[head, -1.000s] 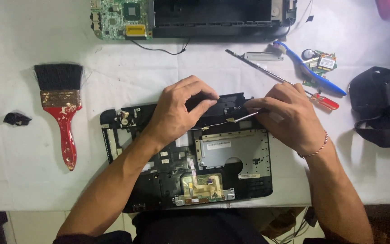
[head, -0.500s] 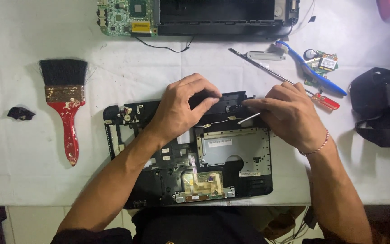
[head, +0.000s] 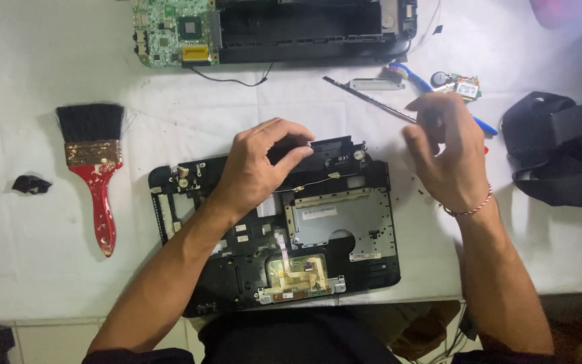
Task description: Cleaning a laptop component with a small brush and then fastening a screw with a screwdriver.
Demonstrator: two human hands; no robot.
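An opened black laptop palmrest shell lies bottom-up on the white table in front of me, with a metal plate and a touchpad board showing. My left hand rests on its far edge, fingers curled around a black bar mounted there. My right hand hovers off the shell's right far corner, fingers apart, with nothing visible in it. It is nearest a thin metal strip and a blue-handled tool.
A red-handled paintbrush and a small black scrap lie at the left. A green motherboard and black laptop base sit at the far edge. A small green card and black strap bundle lie right.
My right hand has lifted off the shell's far edge and moved right and away, towards the tools. My left hand stays on the black bar.
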